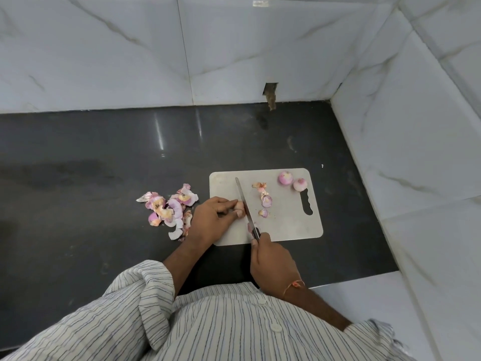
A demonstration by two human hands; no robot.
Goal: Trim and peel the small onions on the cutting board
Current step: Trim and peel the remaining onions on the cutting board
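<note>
Left hand [214, 219] pins onion [240, 206]; right hand [273, 261] holds knife [244, 204] against it

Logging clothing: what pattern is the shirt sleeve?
White shirt sleeve with thin dark stripes, head view.

One board [286, 225], one knife [243, 201], two hands: left [212, 220], right [270, 264]. Two peeled onions [285, 177] sit together; a third seems hidden under the left fingers. Three scraps [266, 200] on the board, one heap of skins [169, 207] beside it.
</note>
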